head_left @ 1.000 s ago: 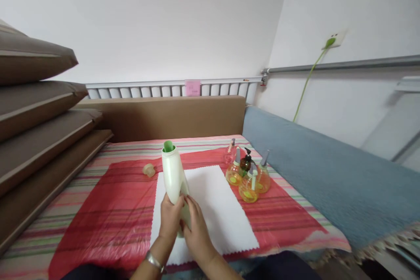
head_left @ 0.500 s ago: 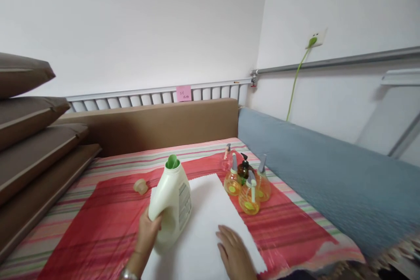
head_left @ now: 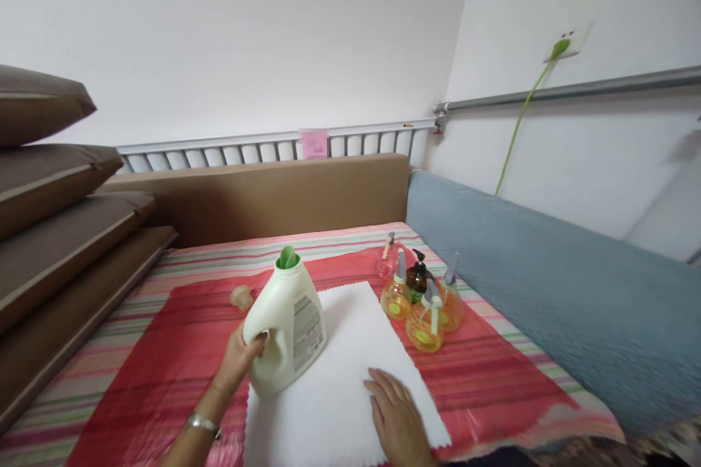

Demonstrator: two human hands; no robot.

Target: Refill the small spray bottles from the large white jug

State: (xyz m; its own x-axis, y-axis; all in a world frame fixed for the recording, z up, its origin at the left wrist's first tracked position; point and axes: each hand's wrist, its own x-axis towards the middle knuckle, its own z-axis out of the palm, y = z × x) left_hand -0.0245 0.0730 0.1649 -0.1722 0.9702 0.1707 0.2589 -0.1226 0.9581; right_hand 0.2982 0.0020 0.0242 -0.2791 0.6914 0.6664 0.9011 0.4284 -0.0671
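Note:
My left hand (head_left: 244,352) is wrapped round the handle of a pale green detergent jug (head_left: 293,321). The jug's mouth is uncapped, with a green pouring spout showing, and it is on or just over a white sheet (head_left: 350,372) with a scalloped edge. My right hand (head_left: 397,408) lies on the sheet's right side, fingers stretched out and holding nothing. A translucent cap (head_left: 241,298) sits to the left of the jug. To the right stand several spray bottles with yellow liquid (head_left: 424,325), a dark pump bottle (head_left: 418,277) and a pinkish spray bottle (head_left: 386,259).
Red film (head_left: 164,343) covers part of the striped cloth (head_left: 104,365). Brown cushions (head_left: 71,233) are stacked at left. A brown padded board (head_left: 296,197) and a blue-grey one (head_left: 526,263) border the back and right. A pink note (head_left: 315,144) hangs on the radiator (head_left: 230,153).
The jug, tilted before, now stands more upright, with my left hand still on its handle. My right hand has stayed flat on the sheet. The camera view has shifted slightly.

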